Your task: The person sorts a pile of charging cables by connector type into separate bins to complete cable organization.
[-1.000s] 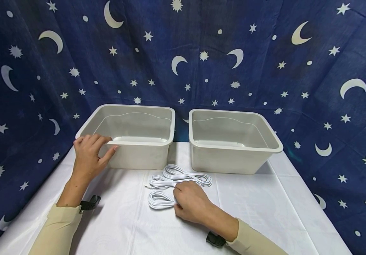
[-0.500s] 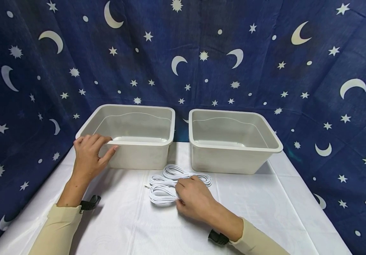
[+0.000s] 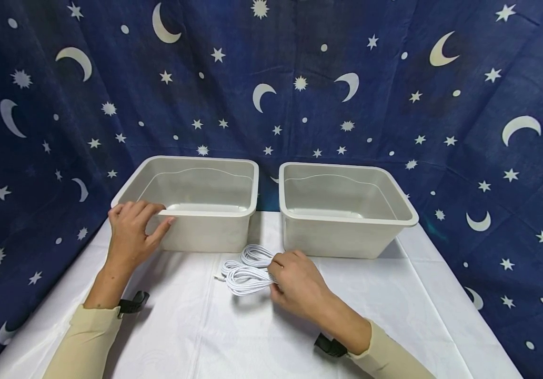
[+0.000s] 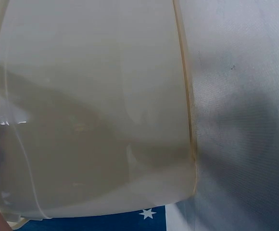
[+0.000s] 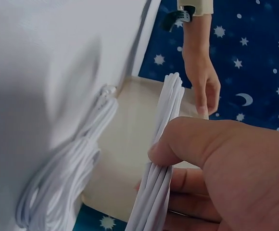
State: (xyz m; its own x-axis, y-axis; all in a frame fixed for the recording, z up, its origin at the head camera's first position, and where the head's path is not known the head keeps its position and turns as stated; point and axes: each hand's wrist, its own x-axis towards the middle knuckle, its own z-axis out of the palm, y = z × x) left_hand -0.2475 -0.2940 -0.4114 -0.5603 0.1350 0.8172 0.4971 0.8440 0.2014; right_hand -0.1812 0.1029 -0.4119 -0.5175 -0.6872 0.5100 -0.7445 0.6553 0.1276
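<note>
Dark blue curtain (image 3: 233, 100), printed with pale moons and stars, is hung behind the left tub (image 3: 205, 231). White cloth (image 3: 167, 326) is spread beneath the left tub and in front of it. To the right of the left tub, across a narrow gap, a similar right tub (image 3: 330, 239) is set upright. In front of the left tub, the forearms are covered by a left sleeve (image 3: 82, 337) and a right sleeve (image 3: 385, 350).

Toward the left front corner of the left tub, its near rim (image 3: 210, 213) is gripped by the left hand (image 3: 131, 231), with fingers laid over the edge and the thumb outside. In front of the left tub's right end, a held cable bundle (image 3: 249, 280) is pinched between the thumb and fingers of the right hand (image 3: 300, 281); by the right wrist view, it seems to be raised off the cloth. A second bundle (image 3: 255, 255) is laid just in front of the left tub's right front corner, partly hidden by the held one.

Light, soft handling can be expected from the held cable bundle, with loops likely to sag and coating perhaps slightly slippery; little fragility is suggested. It is best taken at its gathered waist, with all strands pinched together, not by one loop.
</note>
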